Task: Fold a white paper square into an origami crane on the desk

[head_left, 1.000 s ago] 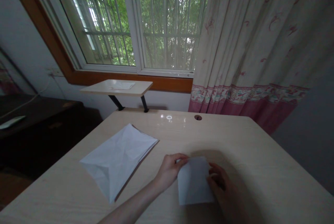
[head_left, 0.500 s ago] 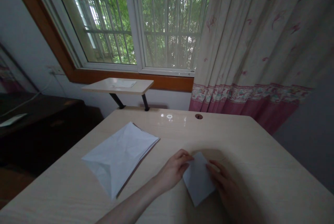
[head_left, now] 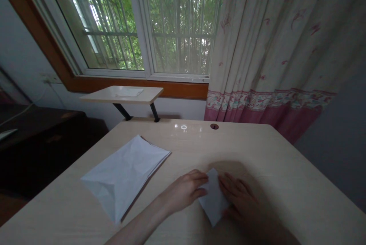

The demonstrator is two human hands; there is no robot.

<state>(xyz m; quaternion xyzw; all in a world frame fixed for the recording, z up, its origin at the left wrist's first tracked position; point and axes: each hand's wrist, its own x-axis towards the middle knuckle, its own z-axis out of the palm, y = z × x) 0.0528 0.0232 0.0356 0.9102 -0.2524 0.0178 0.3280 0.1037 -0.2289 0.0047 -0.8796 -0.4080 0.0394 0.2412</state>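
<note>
A small folded white paper (head_left: 213,199) lies on the light wooden desk (head_left: 271,161), turned so one corner points toward me. My left hand (head_left: 185,189) rests on its left side with the fingers lying flat on the sheet. My right hand (head_left: 238,199) presses flat on its right side, fingers stretched out toward the window. Both hands hold the paper down between them.
A stack of creased white sheets (head_left: 126,172) lies on the desk to the left. A cable hole (head_left: 214,126) sits near the far edge. Behind are a small raised shelf (head_left: 122,94), a barred window (head_left: 143,28), a curtain (head_left: 271,47) and dark furniture (head_left: 37,142) at left.
The folded paper has been turned from square-on to corner-first. Both hands have gone from gripping its top edges to pressing flat on it.
</note>
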